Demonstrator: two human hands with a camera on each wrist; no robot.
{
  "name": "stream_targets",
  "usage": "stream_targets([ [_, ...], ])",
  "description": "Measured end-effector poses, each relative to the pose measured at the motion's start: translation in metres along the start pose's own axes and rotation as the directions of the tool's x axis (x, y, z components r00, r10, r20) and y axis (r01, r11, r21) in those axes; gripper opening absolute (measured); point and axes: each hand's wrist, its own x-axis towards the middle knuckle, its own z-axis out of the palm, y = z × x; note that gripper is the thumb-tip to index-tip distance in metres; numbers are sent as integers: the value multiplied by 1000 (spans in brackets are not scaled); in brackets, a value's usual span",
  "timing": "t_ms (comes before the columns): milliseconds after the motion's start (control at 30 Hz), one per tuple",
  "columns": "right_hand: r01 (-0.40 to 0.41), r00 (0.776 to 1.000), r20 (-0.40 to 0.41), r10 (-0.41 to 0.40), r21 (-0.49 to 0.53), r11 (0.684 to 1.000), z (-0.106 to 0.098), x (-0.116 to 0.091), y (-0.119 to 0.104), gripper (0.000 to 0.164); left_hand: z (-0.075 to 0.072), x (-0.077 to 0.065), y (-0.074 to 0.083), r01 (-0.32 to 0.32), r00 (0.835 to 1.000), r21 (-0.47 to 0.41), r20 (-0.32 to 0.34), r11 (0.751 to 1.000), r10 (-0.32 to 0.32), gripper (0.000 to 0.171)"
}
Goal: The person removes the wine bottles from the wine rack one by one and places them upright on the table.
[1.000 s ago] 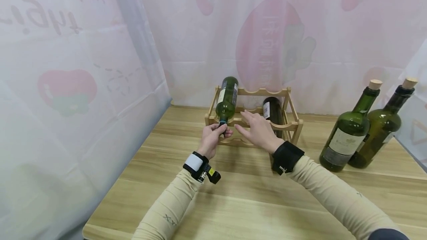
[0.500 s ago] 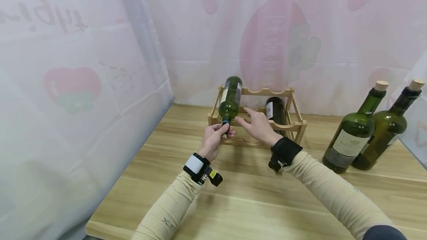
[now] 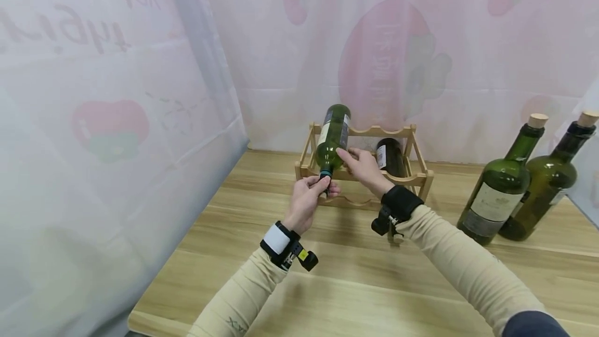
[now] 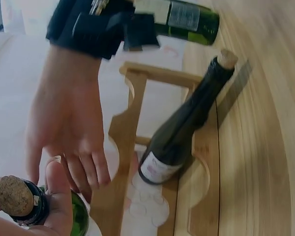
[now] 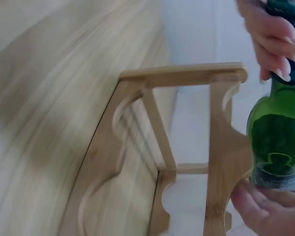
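A green wine bottle (image 3: 334,137) lies tilted over the upper tier of a wooden wine rack (image 3: 423,177), its corked neck towards me. My left hand (image 3: 306,199) grips that neck, with the thumb on top. At the bottle's shoulder, my right hand (image 3: 367,168) touches the right side of the glass, its fingers mostly straight in the left wrist view. Lower in the rack, towards the right, rests a dark wine bottle (image 3: 390,159); its corked neck shows in the left wrist view, while the right wrist hides part of it in the head view.
Two corked green bottles, a nearer one (image 3: 498,196) and a farther one (image 3: 543,191), stand upright on the wooden table (image 3: 355,295) at the right. A printed curtain (image 3: 281,56) hangs behind the rack and along the left side.
The held bottle has shifted slightly right over the rack with my left hand. My right hand has come in from beside the bottle to touch it. The dark bottle stays in the rack.
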Motion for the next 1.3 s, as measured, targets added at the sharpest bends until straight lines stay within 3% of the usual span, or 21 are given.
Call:
stream_targets([
  [67, -62, 998, 7, 62, 124, 990, -2, 1, -2, 71, 4, -4, 0, 2, 1000, 5, 16, 1000, -2, 33],
  [200, -150, 989, 32, 148, 319, 936, -8, 3, -2, 72, 11, -11, 1, 11, 1000, 27, 26, 1000, -12, 27],
  [467, -135, 991, 49, 127, 493, 860, -14, 0, -1, 74, 24, -20, -2, -7, 999, 102, 53, 995, 2, 26],
  [700, -145, 988, 42, 145, 544, 827, -20, -6, -3, 72, 34, -26, 1, 1, 998, 204, 61, 979, -14, 22],
  [1067, -159, 986, 43, 164, 572, 804, -32, -23, 2, 65, 45, -30, -1, 69, 991, 150, 106, 986, -86, 23],
  [1300, -171, 984, 56, 169, 553, 815, -42, -33, 2, 70, 50, -33, -1, 88, 985, 136, 136, 987, -107, 31],
])
